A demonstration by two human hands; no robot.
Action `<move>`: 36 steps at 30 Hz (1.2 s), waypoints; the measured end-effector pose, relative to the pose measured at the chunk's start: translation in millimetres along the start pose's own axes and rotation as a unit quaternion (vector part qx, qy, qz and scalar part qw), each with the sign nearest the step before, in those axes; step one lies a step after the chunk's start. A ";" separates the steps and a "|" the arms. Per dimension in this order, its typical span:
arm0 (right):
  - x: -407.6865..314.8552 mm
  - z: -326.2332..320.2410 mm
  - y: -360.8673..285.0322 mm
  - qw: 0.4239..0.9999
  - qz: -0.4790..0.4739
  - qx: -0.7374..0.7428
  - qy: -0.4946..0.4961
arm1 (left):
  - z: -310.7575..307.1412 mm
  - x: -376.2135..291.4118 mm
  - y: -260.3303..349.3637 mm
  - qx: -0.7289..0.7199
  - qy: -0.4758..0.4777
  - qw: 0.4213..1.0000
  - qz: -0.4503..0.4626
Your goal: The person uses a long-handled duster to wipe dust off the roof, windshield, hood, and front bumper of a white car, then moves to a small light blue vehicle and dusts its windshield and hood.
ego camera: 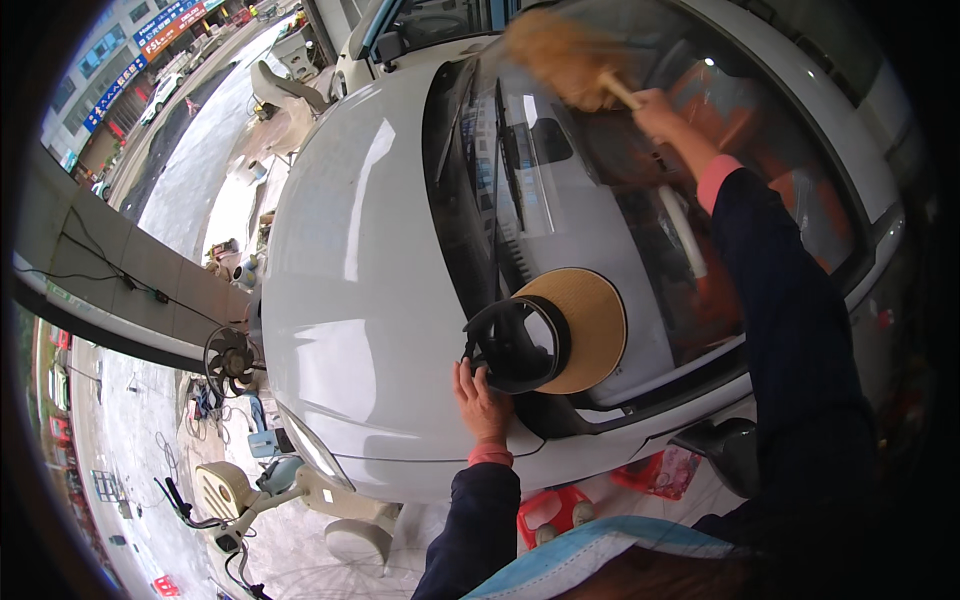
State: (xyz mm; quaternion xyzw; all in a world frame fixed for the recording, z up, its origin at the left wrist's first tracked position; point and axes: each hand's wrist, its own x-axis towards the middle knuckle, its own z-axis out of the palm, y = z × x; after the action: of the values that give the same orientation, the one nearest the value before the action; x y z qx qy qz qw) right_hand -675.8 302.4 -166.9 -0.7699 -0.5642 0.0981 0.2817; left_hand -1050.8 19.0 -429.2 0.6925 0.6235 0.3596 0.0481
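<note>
My right hand (657, 116) is closed around the wooden handle of a fluffy tan duster (562, 56), whose blurred head is over the upper windshield (630, 172) of a white car. Down at the base of the glass, my left hand (480, 401) has its fingertips at the dark band of a straw sun visor hat (592, 330). That hat lies over the wipers (496, 187) and the lower windshield. Whether the left fingers grip the band or only touch it is not plain.
The white hood (360, 285) spans the middle. A black side mirror (724, 450) juts out at lower right, near red plastic stools (551, 510). A beige scooter (300, 495) stands by the headlight, and a black fan (231, 360) is beyond the front bumper beside a pillar (150, 255).
</note>
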 end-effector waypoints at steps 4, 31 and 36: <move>38.3 -28.1 20.4 0.952 0.122 -0.190 0.206 | 2.0 -2.1 -1.5 -0.014 -0.002 1.000 -0.010; 68.0 -171.7 93.8 0.914 0.236 -0.109 0.311 | 1.9 -0.3 1.2 -0.014 0.020 1.000 -0.006; 67.3 -67.3 55.2 0.963 0.078 -0.175 0.188 | 2.2 0.5 3.1 -0.020 0.030 0.999 -0.002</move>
State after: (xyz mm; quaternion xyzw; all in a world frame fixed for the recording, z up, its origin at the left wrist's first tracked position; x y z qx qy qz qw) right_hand -576.1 331.5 -130.4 -0.8532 -0.4481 -0.1272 0.2346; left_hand -1047.0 19.6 -429.0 0.6793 0.6187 0.3922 0.0436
